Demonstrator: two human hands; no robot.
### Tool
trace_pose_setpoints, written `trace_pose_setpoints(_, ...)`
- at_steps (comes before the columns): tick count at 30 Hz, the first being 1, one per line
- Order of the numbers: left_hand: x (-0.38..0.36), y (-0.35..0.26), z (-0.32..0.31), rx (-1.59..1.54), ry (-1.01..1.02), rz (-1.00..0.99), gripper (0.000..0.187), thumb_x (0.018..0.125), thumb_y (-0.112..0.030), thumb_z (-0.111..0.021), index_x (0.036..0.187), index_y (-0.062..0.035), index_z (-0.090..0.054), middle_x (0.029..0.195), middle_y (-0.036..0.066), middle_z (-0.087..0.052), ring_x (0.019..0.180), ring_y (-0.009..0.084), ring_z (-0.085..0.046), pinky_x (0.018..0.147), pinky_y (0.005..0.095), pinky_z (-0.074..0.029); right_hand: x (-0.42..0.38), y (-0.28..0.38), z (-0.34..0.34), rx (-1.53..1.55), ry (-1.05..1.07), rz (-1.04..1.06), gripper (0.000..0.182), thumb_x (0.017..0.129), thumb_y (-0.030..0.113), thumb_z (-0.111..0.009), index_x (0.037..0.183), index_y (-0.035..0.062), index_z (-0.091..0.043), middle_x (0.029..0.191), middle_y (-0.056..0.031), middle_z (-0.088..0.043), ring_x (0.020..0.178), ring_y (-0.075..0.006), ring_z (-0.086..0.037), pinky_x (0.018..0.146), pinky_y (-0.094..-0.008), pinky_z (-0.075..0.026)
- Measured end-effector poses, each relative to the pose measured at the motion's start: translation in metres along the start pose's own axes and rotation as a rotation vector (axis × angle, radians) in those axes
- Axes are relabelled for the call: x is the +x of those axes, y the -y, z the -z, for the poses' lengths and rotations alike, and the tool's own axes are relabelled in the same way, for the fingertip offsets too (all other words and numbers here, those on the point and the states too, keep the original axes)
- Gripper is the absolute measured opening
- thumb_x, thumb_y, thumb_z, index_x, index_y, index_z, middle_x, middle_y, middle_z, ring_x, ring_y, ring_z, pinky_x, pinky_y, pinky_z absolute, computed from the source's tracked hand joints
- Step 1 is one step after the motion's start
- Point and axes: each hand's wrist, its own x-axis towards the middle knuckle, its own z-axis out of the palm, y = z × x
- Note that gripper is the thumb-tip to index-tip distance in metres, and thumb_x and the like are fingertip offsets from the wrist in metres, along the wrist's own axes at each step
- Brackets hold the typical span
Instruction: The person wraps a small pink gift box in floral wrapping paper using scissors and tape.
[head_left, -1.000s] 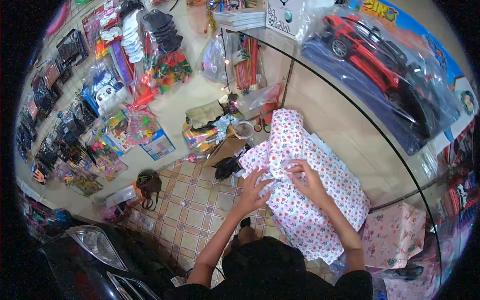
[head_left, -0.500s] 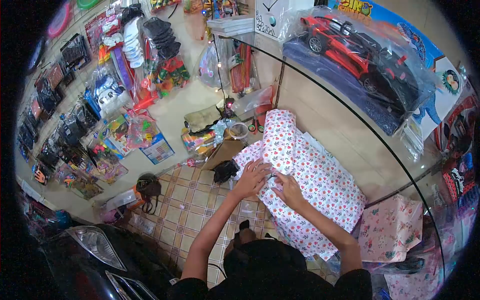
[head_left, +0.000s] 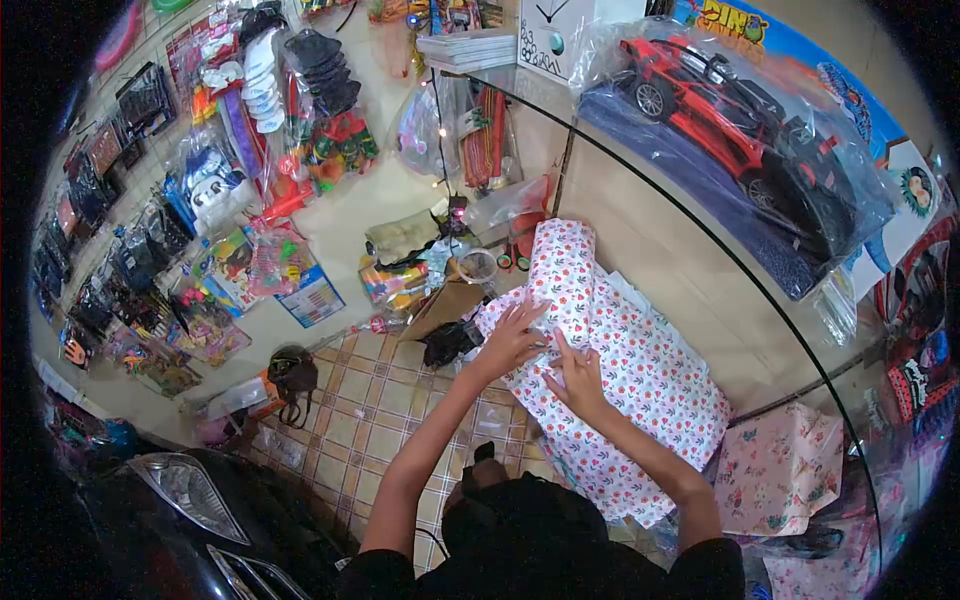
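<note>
1. The right hand lies flat, fingers together, on the floral wrapping paper covering a parcel on the glass counter.
2. The left hand presses the paper's left edge, fingers spread.
3. Beyond sits a tape roll.
4. Farthest, a bagged red toy car.

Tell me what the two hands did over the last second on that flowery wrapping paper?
Both hands slid up and left along the floral wrapping paper. The left hand now presses flat near its upper edge; the right hand has closed in beside it. The paper stays on the glass counter, and the toy car is unmoved.
</note>
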Motion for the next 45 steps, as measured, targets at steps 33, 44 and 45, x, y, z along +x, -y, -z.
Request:
trace_pose_setpoints(33,0.014,0.008,-0.006,-0.312,-0.005,0.034,0.031,0.074,-0.021,-0.076,0.098,-0.0104,-0.058,0.138,0.005,-0.051,0.138,0.0377,-0.029,0.107,0.0458,-0.031,0.026,-0.064,-0.006,-0.110,-0.167,0.347,0.043,0.084,0.010,-0.061,0.126,0.0077,-0.054,0.106,-0.0085,-0.064,0.098,-0.0196,-0.062,0.096,-0.0501,-0.036)
trace_pose_setpoints(44,0.007,0.009,-0.023,-0.157,-0.063,0.095,0.014,0.084,-0.018,-0.067,0.093,-0.0123,-0.059,0.137,0.002,-0.053,0.136,0.0354,-0.034,0.093,0.0441,-0.036,0.041,-0.037,0.036,0.129,-0.154,0.141,0.044,0.082,0.013,-0.066,0.123,0.0085,-0.053,0.108,-0.0110,-0.060,0.094,-0.0220,-0.060,0.090,-0.0406,-0.035)
trace_pose_setpoints(45,0.007,0.009,-0.023,-0.164,-0.065,0.101,0.013,0.084,-0.018,-0.067,0.093,-0.0121,-0.059,0.137,0.002,-0.053,0.136,0.0354,-0.034,0.093,0.0439,-0.036,0.046,-0.029,0.050,0.176,-0.259,0.163,0.042,0.081,0.014,-0.068,0.120,0.0081,-0.056,0.107,-0.0107,-0.059,0.094,-0.0220,-0.059,0.088,-0.0387,-0.035)
